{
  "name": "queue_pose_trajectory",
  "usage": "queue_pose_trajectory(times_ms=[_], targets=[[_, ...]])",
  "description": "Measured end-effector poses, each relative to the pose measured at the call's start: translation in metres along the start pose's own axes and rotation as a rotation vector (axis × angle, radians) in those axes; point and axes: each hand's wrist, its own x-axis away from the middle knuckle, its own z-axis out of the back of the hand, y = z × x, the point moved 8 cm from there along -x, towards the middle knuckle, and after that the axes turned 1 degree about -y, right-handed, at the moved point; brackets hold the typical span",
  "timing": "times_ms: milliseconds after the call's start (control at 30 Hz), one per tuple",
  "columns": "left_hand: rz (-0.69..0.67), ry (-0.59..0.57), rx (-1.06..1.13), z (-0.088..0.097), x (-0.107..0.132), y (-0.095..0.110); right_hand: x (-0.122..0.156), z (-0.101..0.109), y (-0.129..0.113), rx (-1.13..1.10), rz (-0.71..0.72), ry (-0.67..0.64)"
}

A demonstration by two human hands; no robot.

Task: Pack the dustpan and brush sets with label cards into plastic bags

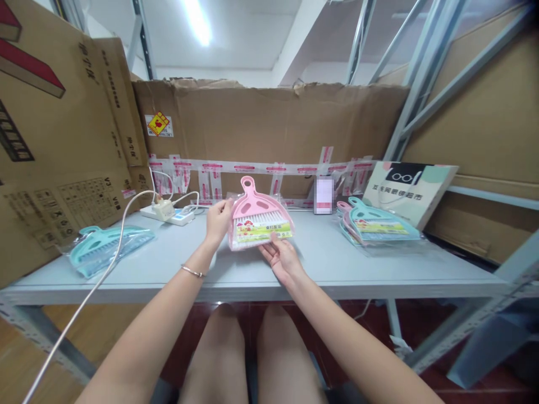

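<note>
A pink mini dustpan-and-brush set (259,216) in a clear plastic bag is held upright above the grey shelf (320,264), handle up. My left hand (218,220) grips its left edge, fingers closed on the bag. From below, my right hand (281,257) supports the bottom edge, thumb and fingers pinching the packaging.
A stack of bagged teal and pink sets (377,224) lies at the right, with a printed card box (410,188) behind. One teal set (107,247) lies at the left. A white power strip (168,213) and cable (105,269) sit left of centre. Cardboard walls surround the shelf.
</note>
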Motion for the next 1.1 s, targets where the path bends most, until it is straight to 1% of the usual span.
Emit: queue_pose_trajectory(times_ms=[100, 133, 200, 233, 267, 300, 333, 433, 600, 667, 733, 800, 900, 1100], targets=[[-0.126, 0.126, -0.046, -0.001, -0.003, 0.023, -0.003, -0.002, 0.0, -0.028, 0.003, -0.003], [-0.173, 0.129, -0.067, -0.005, -0.003, 0.03, -0.004, -0.004, -0.001, -0.045, 0.009, -0.007], [-0.248, 0.065, -0.109, -0.017, -0.001, 0.04, -0.005, -0.007, -0.002, -0.089, 0.023, -0.008], [-0.265, 0.02, -0.122, -0.023, 0.0, 0.042, -0.005, -0.007, -0.003, -0.111, 0.031, -0.001], [-0.264, -0.016, -0.123, -0.027, 0.001, 0.041, -0.005, -0.007, -0.005, -0.127, 0.043, 0.012], [-0.253, -0.027, -0.113, -0.029, 0.003, 0.038, -0.005, -0.006, -0.006, -0.133, 0.057, 0.023], [-0.237, -0.014, -0.096, -0.028, 0.004, 0.034, -0.005, -0.005, -0.008, -0.134, 0.072, 0.032], [-0.162, 0.048, -0.034, -0.022, 0.003, 0.015, -0.005, -0.003, -0.012, -0.136, 0.09, 0.047], [0.018, 0.149, 0.059, -0.01, -0.008, -0.023, -0.013, 0.003, -0.007, -0.126, 0.033, 0.112], [0.077, 0.186, 0.082, -0.005, -0.011, -0.035, -0.017, 0.006, -0.004, -0.111, 0.028, 0.137], [0.104, 0.225, 0.095, -0.001, -0.012, -0.042, -0.021, 0.009, -0.001, -0.093, 0.025, 0.154], [0.097, 0.257, 0.104, 0.002, -0.011, -0.044, -0.024, 0.01, 0.002, -0.081, 0.019, 0.16], [0.04, 0.285, 0.132, 0.004, -0.011, -0.04, -0.028, 0.008, 0.006, -0.089, 0.005, 0.159], [-0.147, 0.379, 0.16, 0.013, -0.002, -0.015, -0.037, -0.002, 0.012, -0.148, 0.022, 0.108]])
